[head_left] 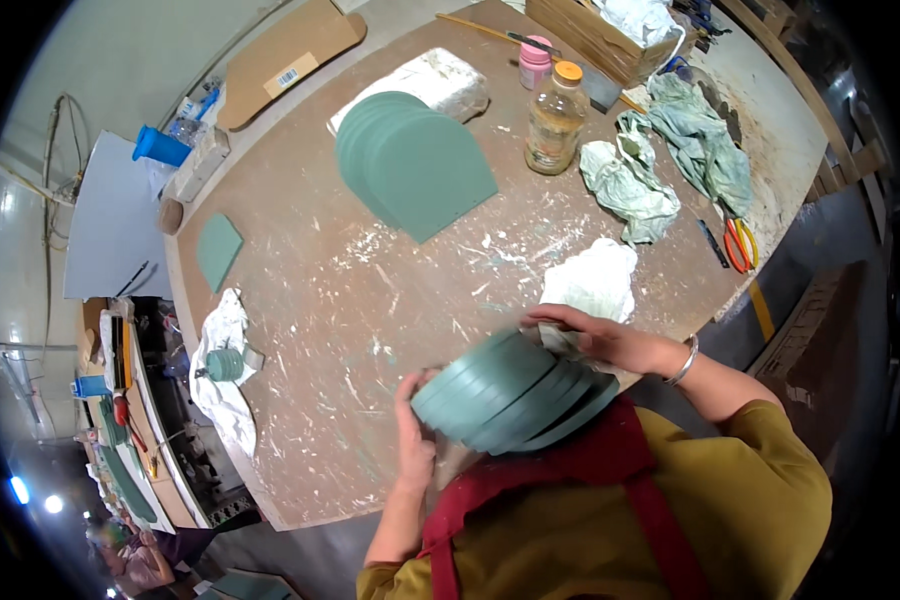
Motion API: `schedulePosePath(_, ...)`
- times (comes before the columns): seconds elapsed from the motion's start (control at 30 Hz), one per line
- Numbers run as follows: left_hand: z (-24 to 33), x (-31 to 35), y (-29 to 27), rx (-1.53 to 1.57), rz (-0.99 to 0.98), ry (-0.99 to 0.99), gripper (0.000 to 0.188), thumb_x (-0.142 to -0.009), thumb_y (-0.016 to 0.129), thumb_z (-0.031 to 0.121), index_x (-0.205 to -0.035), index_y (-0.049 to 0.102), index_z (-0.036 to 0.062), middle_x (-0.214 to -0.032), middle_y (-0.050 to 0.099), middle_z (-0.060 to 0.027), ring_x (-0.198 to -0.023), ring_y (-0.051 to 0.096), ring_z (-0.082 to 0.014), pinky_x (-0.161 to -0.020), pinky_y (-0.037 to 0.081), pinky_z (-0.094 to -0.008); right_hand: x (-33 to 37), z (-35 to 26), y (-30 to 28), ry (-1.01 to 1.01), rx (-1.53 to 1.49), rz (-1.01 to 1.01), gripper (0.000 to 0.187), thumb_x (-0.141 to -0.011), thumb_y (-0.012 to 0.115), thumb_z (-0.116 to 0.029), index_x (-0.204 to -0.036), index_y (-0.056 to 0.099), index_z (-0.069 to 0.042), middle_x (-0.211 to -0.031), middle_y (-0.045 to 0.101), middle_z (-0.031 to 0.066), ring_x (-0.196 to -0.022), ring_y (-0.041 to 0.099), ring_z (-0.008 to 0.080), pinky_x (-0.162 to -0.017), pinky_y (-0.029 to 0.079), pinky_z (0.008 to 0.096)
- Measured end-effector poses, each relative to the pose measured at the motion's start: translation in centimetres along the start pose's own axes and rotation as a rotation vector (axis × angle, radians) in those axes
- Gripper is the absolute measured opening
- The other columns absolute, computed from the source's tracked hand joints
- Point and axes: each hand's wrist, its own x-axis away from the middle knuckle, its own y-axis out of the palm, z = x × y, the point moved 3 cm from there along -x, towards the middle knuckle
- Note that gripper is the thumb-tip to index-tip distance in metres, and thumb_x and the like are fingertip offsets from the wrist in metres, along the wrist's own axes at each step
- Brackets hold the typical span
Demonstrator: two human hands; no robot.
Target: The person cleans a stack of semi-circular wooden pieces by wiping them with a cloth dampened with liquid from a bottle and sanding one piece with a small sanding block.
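Note:
Close to my body at the table's near edge, I hold a rounded green piece with stepped, layered bands (pixel 500 385), slightly smeared by motion. My left hand (pixel 415 430) grips its left side, fingers partly hidden behind it. On its upper right side, my right hand (pixel 610 340) presses a small pale cloth (pixel 565 341) against the surface. Just beyond that hand lies a crumpled white cloth (pixel 595 280). Farther off, a fanned stack of flat green panels with rounded tops (pixel 435 165) leans on a white wrapped block (pixel 450 80).
A glass jar with an orange lid (pixel 555 125), a pink bottle (pixel 534 68) and greenish rags (pixel 630 190) stand or lie at the far right, near orange-handled scissors (pixel 740 245). At left are a single green panel (pixel 218 250) and a small green ribbed piece (pixel 224 365) on white cloth.

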Motion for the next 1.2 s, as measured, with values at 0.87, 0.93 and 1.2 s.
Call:
schedulePosePath(0.87,1.9,5.0,3.6,-0.911,-0.163,0.293,0.132,-0.054,0.088,0.033,-0.149,-0.002,0.0140,-0.151,-0.005,-0.0298,-0.140,0.010,-0.0481,-0.109,0.026,-0.0546,0.9,0.7,3.1,-0.029,-0.085,0.268,0.044,-0.098,0.040,-0.031,-0.132,0.045,-0.003,-0.127,0.049,0.0078,-0.118,0.044,0.0162,-0.104,0.031,0.0300)
schedulePosePath(0.93,2.0,5.1,4.1,-0.913,-0.118,0.322,0.129,-0.055,0.087,0.031,-0.149,0.000,0.0148,-0.150,-0.002,-0.0302,-0.138,0.012,-0.0490,-0.108,0.027,-0.0550,0.5,1.7,4.1,-0.056,-0.004,0.377,0.044,-0.099,0.042,-0.032,-0.130,0.047,-0.002,-0.126,0.050,0.0097,-0.118,0.046,0.0188,-0.103,0.033,0.0309)
schedulePosePath(1.2,1.1,5.3,4.2,-0.922,0.019,0.405,0.119,-0.058,0.085,0.027,-0.147,0.007,0.0163,-0.145,0.011,-0.0307,-0.131,0.025,-0.0499,-0.103,0.033,-0.0560,1.6,0.0,-4.7,-0.198,0.999,0.751,0.062,-0.090,0.056,-0.041,-0.131,0.044,0.003,-0.134,0.045,0.0225,-0.126,0.040,0.0368,-0.107,0.030,0.0423)
